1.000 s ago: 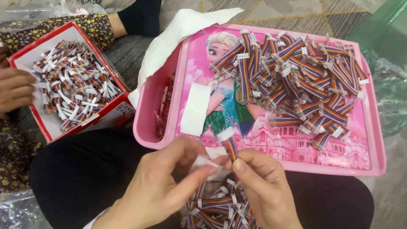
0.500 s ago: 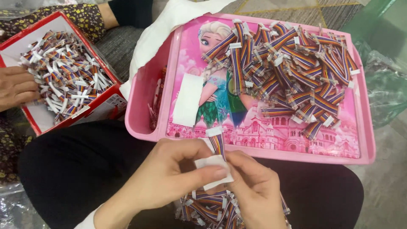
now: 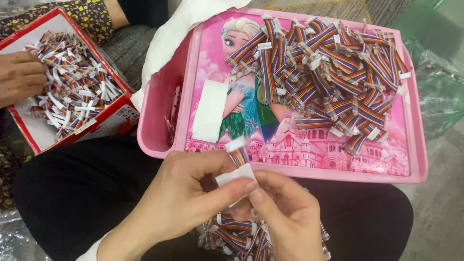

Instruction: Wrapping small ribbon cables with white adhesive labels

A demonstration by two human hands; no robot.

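- At 12 o'clock, the pink tray's (image 3: 309,170) near rim blocks the hands.
- At 1 o'clock, a cable pile (image 3: 333,72) fills the tray.
- At 11 o'clock, tray surface beside the white slip (image 3: 210,110) lies open.

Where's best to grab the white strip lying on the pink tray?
Take the white strip by its lower short end, coming from the near edge of the tray. It lies flat, lengthwise toward you, clear of the cable pile, so probably pinch or peel up that end.

Pink tray (image 3: 415,174) w/ rainbow cable pile (image 3: 328,72), white strip (image 3: 210,111).
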